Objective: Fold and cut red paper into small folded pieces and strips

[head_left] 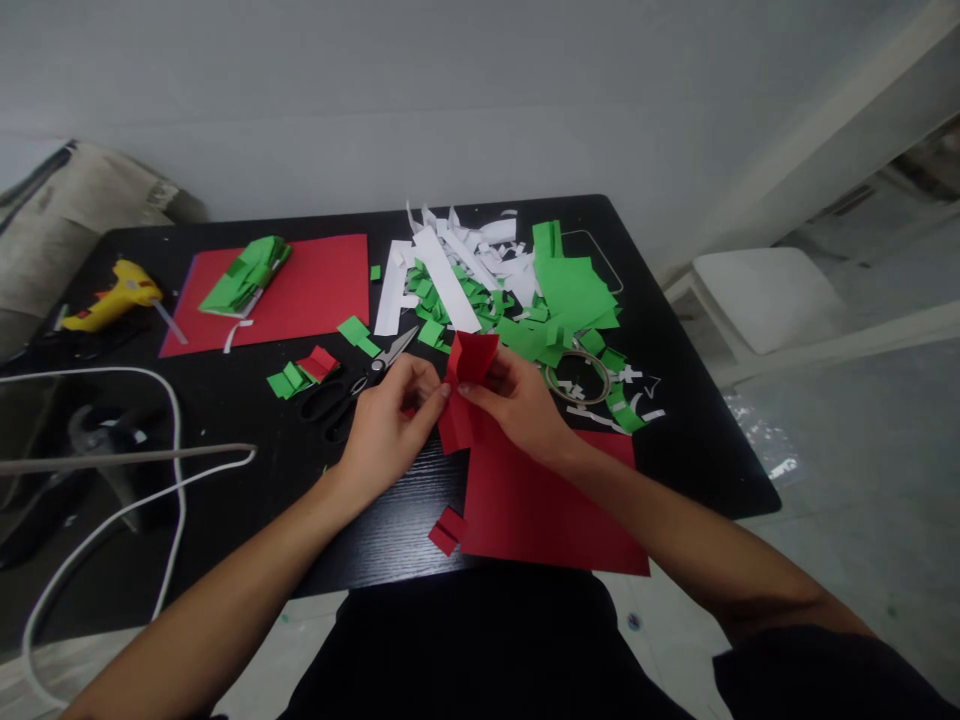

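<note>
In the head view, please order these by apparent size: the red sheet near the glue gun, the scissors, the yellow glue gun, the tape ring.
1. red sheet
2. scissors and glue gun: alike, not ranked
3. tape ring

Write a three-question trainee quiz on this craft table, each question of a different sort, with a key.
1. True or false: both hands grip the folded red paper piece.
2. Which lies at the table's far left? A) yellow glue gun B) roll of clear tape C) black-handled scissors
3. Fill in: the pile of paper scraps is green and ____.

Key:
1. True: left hand and right hand pinch it.
2. A
3. white
</note>
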The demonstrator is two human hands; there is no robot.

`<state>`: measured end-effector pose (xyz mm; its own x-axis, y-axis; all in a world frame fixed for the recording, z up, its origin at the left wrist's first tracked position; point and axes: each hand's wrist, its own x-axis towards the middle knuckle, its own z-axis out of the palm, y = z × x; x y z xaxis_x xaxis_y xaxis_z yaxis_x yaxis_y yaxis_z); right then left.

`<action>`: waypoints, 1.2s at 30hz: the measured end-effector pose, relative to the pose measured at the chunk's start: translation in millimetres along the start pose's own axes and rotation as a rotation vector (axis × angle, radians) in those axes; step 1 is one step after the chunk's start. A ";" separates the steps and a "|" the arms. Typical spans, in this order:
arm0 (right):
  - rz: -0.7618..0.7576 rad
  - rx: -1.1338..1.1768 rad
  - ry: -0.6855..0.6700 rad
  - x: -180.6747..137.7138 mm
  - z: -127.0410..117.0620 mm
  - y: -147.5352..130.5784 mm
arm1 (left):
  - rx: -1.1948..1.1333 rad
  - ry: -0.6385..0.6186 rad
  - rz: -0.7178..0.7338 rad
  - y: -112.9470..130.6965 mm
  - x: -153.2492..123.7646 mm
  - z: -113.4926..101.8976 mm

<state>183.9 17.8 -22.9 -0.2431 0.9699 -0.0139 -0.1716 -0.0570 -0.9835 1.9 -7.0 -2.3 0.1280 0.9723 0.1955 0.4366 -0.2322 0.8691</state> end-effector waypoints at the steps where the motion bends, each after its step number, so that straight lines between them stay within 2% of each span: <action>1: -0.006 -0.003 0.004 0.0 0.2 -0.3 | 0.012 -0.006 0.016 0.5 -0.3 -0.2; 6: -0.061 -0.035 0.028 -1.7 2.4 0.9 | 0.130 0.002 0.085 2.9 -2.1 -0.4; 11: -0.147 -0.146 0.110 -8.1 8.3 7.0 | 0.307 0.055 0.098 4.1 -2.9 1.6; 17: -0.131 -0.117 0.108 -10.7 12.8 10.3 | 0.395 0.086 0.165 0.2 -2.6 2.2; 21: -0.096 -0.029 0.065 -7.2 11.4 9.5 | 0.370 0.077 0.150 -1.7 -1.3 1.5; 26: 0.048 0.058 -0.016 -5.2 7.3 2.3 | 0.351 0.059 0.101 -2.4 -0.2 -0.5; 31: 0.180 0.164 -0.007 -6.3 5.7 -4.9 | 0.330 0.049 0.165 -2.4 0.8 -3.5; 33: 0.183 0.160 0.016 -6.8 6.4 -6.5 | 0.285 0.050 0.192 -2.0 1.2 -3.8; 36: 0.088 0.030 0.043 -7.6 7.6 -6.6 | 0.239 0.061 0.219 -1.8 1.4 -3.8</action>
<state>179.6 9.0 -14.9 -0.2173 0.9701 -0.1082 -0.1804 -0.1489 -0.9723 -2.0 -5.2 -1.9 0.1911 0.8969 0.3989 0.6025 -0.4280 0.6736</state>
